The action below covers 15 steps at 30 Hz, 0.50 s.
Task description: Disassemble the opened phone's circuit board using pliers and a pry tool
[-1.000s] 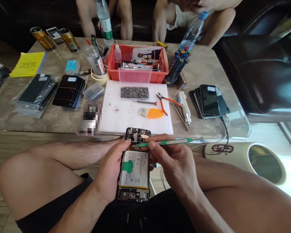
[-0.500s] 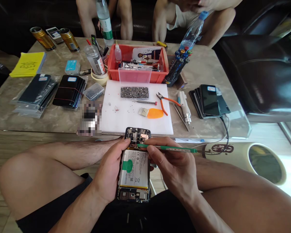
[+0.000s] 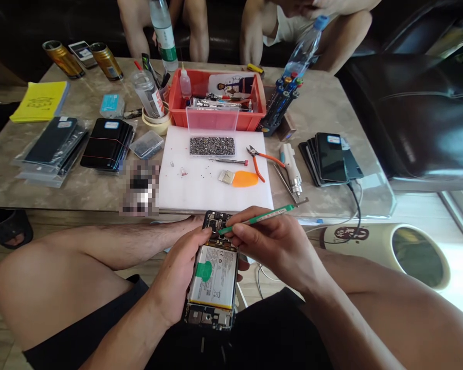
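Observation:
An opened smartphone [image 3: 212, 277] lies face down above my lap, its battery and circuit boards bare. My left hand [image 3: 177, 272] is wrapped round its left side, the thumb resting near the upper board and fingertips showing at the right edge. Between the thumb and fingers of my right hand [image 3: 262, 239] is a slim green pry tool [image 3: 268, 216] with a thin metal hooked end at the upper right. Its green tip is at the phone's upper board, by the camera area; whether it touches cannot be made out. A green tab [image 3: 203, 271] sticks to the battery.
On the table, a white foam mat [image 3: 177, 198] bears a box of tiny screws [image 3: 212, 146], a screwdriver [image 3: 231, 161], an orange brush [image 3: 244, 178] and cutting pliers [image 3: 258, 156]. Behind stands a red bin [image 3: 216, 121]. Phone stacks [image 3: 104, 144] lie left, more phones [image 3: 332, 159] right. Two people sit opposite.
My right hand has tilted the pry tool, its hooked end rising to the upper right. The phone has shifted slightly down in view and tilted a little.

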Tool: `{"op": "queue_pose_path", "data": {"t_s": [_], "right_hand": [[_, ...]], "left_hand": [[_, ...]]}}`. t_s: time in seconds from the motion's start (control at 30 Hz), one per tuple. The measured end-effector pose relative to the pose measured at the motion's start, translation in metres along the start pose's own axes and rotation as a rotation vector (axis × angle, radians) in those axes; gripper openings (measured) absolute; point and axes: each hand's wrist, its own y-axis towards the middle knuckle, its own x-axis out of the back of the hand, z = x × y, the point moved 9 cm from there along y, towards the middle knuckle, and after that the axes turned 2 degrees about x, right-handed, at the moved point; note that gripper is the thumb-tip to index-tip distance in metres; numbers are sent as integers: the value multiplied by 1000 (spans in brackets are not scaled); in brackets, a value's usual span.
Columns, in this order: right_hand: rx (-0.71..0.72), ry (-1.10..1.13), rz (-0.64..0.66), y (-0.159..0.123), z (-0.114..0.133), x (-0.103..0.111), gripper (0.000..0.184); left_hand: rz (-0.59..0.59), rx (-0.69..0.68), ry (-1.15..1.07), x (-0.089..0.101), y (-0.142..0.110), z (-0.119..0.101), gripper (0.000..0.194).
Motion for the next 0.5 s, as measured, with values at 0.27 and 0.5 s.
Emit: {"op": "queue_pose_path", "data": {"t_s": [0.27,0.5], "right_hand": [[-82,-52,-132,3,-16,11,31],[124,-56,-63,-4,3,2,18]], "left_hand": [[-27,-28,0,4,2,1,44],[-23,-31,-137,-2,3,-8,39]]}}
